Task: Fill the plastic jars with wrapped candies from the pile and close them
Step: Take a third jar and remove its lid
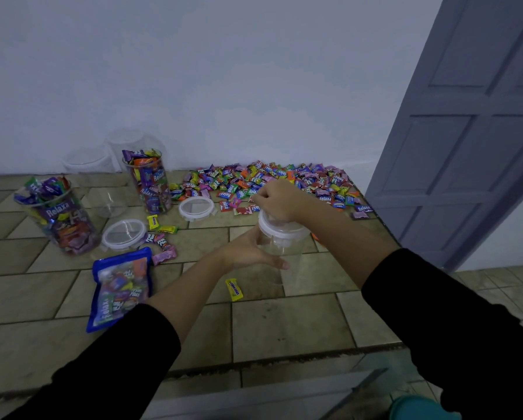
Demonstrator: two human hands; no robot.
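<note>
An empty clear plastic jar [287,262] stands in the middle of the tiled counter with a white lid [280,227] on its mouth. My left hand [251,253] curls around the jar's side. My right hand [277,200] sits on top of the lid with its fingers curled over it. A wide pile of wrapped candies [269,180] lies behind the jar along the wall. Two filled jars without lids, one at far left [61,216] and one further back [149,183], stand on the counter.
Two loose white lids [123,234] [197,208] lie on the counter. Empty clear jars [108,165] stand by the wall. A blue candy bag [119,287] lies at the front left, and a yellow candy [234,288] near my left forearm. A grey door [466,131] is on the right.
</note>
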